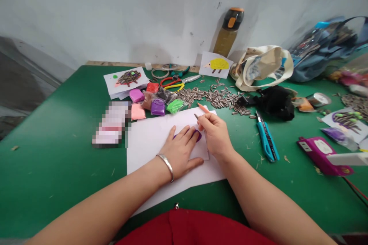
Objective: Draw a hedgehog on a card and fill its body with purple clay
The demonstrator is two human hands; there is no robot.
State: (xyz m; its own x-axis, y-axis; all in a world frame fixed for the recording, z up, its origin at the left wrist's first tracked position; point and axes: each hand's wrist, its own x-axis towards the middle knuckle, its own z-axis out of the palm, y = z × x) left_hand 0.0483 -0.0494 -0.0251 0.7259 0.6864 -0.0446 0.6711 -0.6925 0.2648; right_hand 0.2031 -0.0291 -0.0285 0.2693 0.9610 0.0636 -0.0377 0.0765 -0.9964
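Observation:
My left hand [181,147] lies flat with its fingers spread on a smaller white sheet, over a larger white paper [146,141]. Flattened purple clay [198,136] shows beneath and beside its fingers, mostly covered. Close to it on the right, my right hand [215,134] is closed in a pinch, and a small dark sunflower seed [196,116] sticks out from the fingertips. Behind those fingers is a thin orange stick [203,108], partly hidden; its kind is unclear.
Loose sunflower seeds [218,97] lie beyond the paper. Clay packets [158,106], scissors [184,82] and a phone [112,124] are left of them. A blue utility knife [267,139] and purple device [323,155] lie right. A bottle [230,30] and tote bag [264,67] stand behind.

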